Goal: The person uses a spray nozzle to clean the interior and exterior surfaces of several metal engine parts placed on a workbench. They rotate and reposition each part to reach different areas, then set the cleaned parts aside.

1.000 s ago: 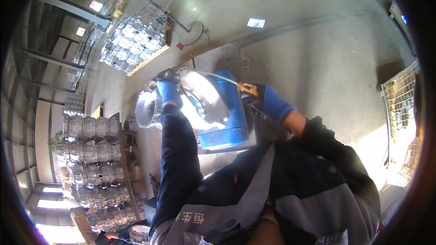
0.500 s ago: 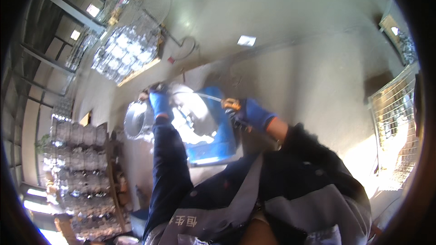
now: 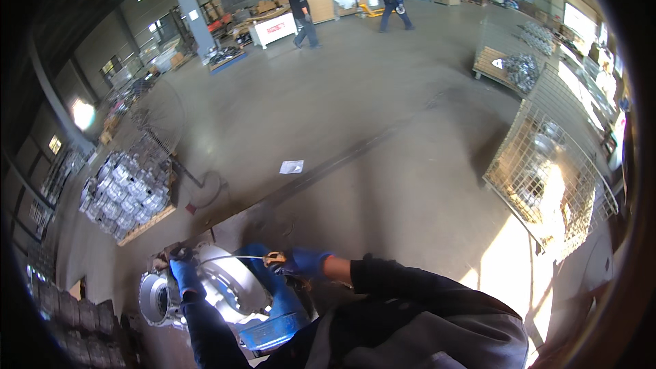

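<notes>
A large silver metal casting (image 3: pixel 229 283) with a wide round opening lies in front of me, low in the head view. A smaller ring-shaped opening (image 3: pixel 156 298) is on its left side. My left hand (image 3: pixel 183 270), in a blue and dark glove, is closed at the casting's upper left edge; its fingertips are hard to make out. My right hand (image 3: pixel 301 263), in a similar glove, grips a tool with an orange handle (image 3: pixel 275 259). A thin pale rod (image 3: pixel 236 256) runs from that handle across the casting toward my left hand. Beneath the casting is a blue container (image 3: pixel 277 328).
Stacked silver castings (image 3: pixel 126 188) stand on a pallet at left, beside a fan's round base (image 3: pixel 205 190). Darker stacked parts (image 3: pixel 75 321) are at lower left. A wire cage (image 3: pixel 547 171) holds metal parts at right. Two people (image 3: pixel 301 10) walk far off. White paper (image 3: pixel 292 167) lies on the floor.
The view has tilted up, bringing the far hall and two people into sight. The casting and both hands now sit lower and further left in the picture; the rod still spans between my hands.
</notes>
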{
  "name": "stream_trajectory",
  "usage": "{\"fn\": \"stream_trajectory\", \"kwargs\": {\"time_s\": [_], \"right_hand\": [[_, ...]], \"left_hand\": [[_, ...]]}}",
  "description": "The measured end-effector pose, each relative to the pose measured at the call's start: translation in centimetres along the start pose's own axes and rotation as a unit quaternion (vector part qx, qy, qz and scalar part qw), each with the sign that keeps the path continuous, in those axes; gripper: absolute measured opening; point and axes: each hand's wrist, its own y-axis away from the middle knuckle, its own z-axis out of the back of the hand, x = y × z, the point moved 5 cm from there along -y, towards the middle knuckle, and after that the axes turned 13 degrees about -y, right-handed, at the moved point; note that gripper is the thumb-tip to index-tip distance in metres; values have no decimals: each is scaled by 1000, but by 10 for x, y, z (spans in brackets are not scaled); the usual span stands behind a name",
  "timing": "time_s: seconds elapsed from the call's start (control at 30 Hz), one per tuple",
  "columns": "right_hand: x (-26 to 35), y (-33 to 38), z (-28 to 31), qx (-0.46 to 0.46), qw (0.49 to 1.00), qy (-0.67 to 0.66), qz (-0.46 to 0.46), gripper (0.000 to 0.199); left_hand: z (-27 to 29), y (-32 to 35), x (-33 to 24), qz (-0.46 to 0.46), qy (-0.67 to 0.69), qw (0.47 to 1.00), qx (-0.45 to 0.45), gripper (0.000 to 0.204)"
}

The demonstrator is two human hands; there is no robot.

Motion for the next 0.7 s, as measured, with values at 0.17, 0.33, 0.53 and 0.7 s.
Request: {"fn": "stream_trajectory", "kwargs": {"time_s": [0.17, 0.33, 0.53, 0.7], "right_hand": [[-54, -75, 20, 23, 983, -13, 183, 34], [-36, -64, 11, 39, 988, -56, 142, 32], [-38, -57, 11, 22, 984, -12, 175, 28], [-38, -64, 27, 164, 804, 136, 555, 31]], "left_hand": [[-13, -20, 1, -68, -181, 981, 25, 17], [-13, -8, -11, -72, -142, 987, -8, 15], [-23, 19, -33, -62, -60, 996, -16, 23], [-35, 30, -47, -61, -139, 987, -47, 20]]}}
